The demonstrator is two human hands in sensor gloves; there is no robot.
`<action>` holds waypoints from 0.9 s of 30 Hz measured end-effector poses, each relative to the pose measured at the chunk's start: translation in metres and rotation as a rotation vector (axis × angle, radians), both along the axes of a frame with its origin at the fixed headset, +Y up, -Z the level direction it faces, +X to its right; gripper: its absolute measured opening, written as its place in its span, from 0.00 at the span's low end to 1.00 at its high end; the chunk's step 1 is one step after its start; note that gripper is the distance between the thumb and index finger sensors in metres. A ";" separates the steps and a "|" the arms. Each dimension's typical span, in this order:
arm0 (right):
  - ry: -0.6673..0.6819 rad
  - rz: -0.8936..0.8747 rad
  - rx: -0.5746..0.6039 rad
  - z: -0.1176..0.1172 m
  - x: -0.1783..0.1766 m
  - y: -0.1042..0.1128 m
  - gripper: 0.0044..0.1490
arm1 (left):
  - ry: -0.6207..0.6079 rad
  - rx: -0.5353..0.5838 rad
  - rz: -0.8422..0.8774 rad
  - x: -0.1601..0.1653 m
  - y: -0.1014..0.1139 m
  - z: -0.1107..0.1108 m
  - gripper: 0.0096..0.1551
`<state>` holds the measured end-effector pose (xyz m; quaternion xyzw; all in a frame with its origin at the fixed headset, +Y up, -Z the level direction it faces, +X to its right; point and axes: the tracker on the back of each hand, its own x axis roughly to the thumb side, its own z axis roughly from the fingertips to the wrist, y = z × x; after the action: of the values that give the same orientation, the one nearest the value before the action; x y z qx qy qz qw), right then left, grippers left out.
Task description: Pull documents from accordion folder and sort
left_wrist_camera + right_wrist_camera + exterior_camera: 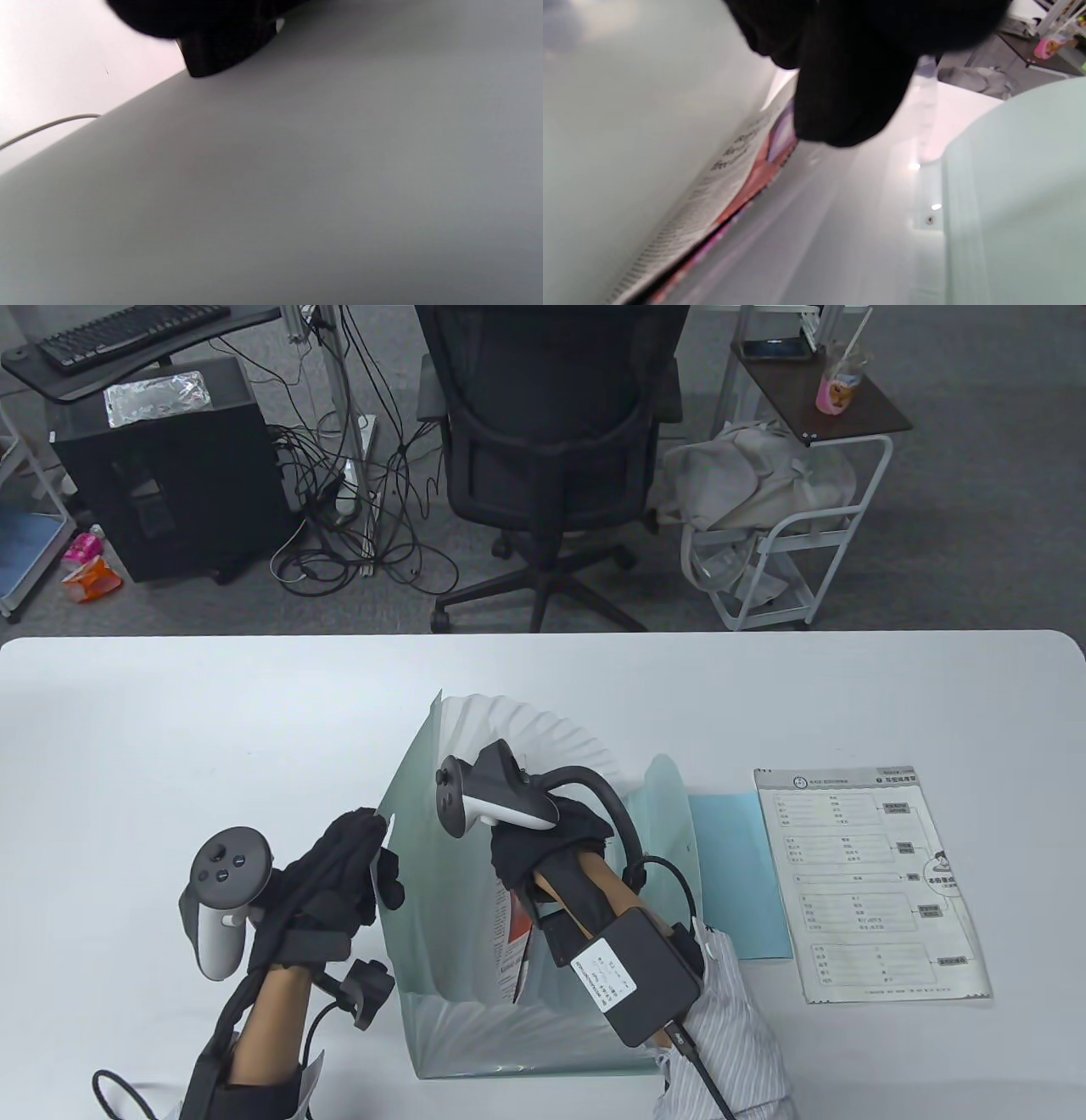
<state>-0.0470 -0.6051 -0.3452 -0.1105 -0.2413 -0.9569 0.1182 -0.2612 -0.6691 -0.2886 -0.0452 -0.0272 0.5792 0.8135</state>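
Observation:
A pale green accordion folder stands open in the middle of the white table. My left hand grips the edge of its left flap and holds it apart; the left wrist view shows one black fingertip on the flap. My right hand reaches down into a pocket. A printed document with red and black print sits in that pocket. In the right wrist view my gloved fingers are at the top edge of this document. Whether they hold it is hidden.
A printed form sheet lies flat on the table at the right. A light blue sheet lies between it and the folder. The table's far edge faces an office chair and a white cart.

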 end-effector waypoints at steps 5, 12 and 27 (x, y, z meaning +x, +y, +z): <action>-0.007 -0.007 -0.093 -0.005 -0.002 -0.009 0.30 | 0.001 -0.001 0.002 0.000 0.000 0.000 0.42; 0.075 -0.143 -0.174 0.004 -0.013 -0.003 0.30 | -0.007 -0.001 0.001 0.000 -0.001 0.000 0.42; 0.084 -0.157 -0.083 0.004 -0.010 -0.016 0.25 | -0.009 -0.004 0.012 -0.001 -0.002 0.000 0.43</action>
<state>-0.0573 -0.6214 -0.3411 -0.1741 -0.2660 -0.9469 0.0481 -0.2620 -0.6706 -0.2888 -0.0493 -0.0299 0.5840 0.8097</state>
